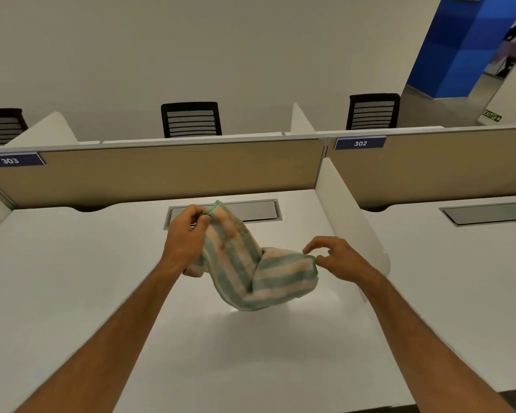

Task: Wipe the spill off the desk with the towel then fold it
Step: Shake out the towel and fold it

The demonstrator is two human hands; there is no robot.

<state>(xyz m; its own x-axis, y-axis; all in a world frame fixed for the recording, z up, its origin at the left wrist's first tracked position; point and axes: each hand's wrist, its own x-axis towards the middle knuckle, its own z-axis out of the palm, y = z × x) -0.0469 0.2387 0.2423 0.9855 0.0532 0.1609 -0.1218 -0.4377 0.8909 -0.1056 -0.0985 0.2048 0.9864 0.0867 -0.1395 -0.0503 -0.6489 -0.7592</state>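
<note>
The towel [251, 269] is pinched at a corner by each hand – left hand [188, 231], right hand [337, 260] – so those corners should probably be matched up before it's laid flat on the desk [72, 278].

The green-and-cream striped terry cloth towel [251, 272] looks soft and nubbly, with a stitched green hem and reddish stains on its far part. The white laminate desk top [72, 278] under it is smooth with a faint sheen, and the grey metal cable flap [259, 210] set into its far side looks brushed and matt. The tan partition panel [176, 171] behind looks like matt woven fabric under a pale metal rail, and the black chair backs [191, 119] beyond it show slatted mesh.
</note>
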